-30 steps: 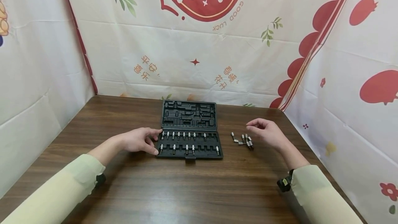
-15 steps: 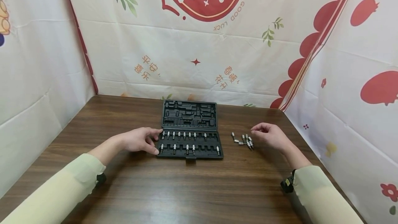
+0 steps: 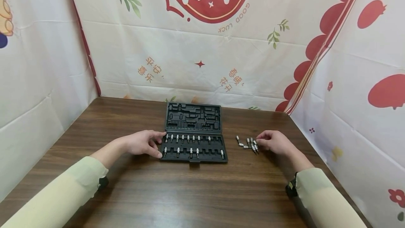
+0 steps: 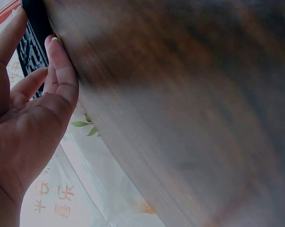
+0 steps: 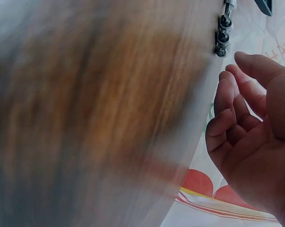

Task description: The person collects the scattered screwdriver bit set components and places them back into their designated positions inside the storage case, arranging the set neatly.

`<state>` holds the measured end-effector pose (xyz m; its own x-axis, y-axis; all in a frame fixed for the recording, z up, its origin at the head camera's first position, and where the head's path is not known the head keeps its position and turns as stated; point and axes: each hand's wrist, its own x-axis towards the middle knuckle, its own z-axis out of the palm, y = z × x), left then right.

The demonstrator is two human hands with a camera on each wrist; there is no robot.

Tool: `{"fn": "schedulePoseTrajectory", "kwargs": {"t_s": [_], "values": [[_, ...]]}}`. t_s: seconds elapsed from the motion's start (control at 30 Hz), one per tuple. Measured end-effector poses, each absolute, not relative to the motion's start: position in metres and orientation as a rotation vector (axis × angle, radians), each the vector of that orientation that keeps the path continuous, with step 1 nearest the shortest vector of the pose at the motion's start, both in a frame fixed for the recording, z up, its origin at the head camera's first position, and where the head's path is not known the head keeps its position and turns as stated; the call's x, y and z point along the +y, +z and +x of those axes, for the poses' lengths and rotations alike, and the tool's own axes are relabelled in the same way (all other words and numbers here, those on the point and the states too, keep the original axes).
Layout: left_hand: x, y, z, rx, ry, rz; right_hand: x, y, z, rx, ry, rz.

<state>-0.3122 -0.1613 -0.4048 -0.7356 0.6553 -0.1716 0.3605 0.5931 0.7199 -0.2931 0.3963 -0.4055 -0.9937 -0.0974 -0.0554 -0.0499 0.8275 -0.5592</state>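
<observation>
A black tool case point(image 3: 194, 107) lies unfolded on the table, its lid half toward the back wall. Two rows of silver socket bits point(image 3: 191, 151) sit in the slots of its near half, with gaps between some of them. My left hand point(image 3: 142, 144) touches the case's left edge, thumb by the front corner and fingers farther back. To the right of the case lies a small cluster of loose socket bits point(image 3: 254, 148). My right hand point(image 3: 276, 143) hovers just right of these; its thumb point(image 5: 258, 66) and forefinger are apart near the bits, with nothing visible between them.
The brown wooden table point(image 3: 190, 196) extends around the case toward me. A printed cloth point(image 3: 177, 41) hangs behind it and along both sides. A dark wrist camera point(image 3: 291, 187) sits at my right cuff.
My right hand has drawn back a little to the right and lowered toward the right side of the loose bits. The left hand stays at the case edge.
</observation>
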Motion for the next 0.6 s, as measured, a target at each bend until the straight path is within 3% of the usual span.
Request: {"fn": "schedulePoseTrajectory", "kwargs": {"t_s": [0.6], "values": [[-0.1608, -0.4051, -0.3121, 2.411, 0.942, 0.808, 0.3928, -0.403, -0.2962, 2.991, -0.746, -0.098]]}}
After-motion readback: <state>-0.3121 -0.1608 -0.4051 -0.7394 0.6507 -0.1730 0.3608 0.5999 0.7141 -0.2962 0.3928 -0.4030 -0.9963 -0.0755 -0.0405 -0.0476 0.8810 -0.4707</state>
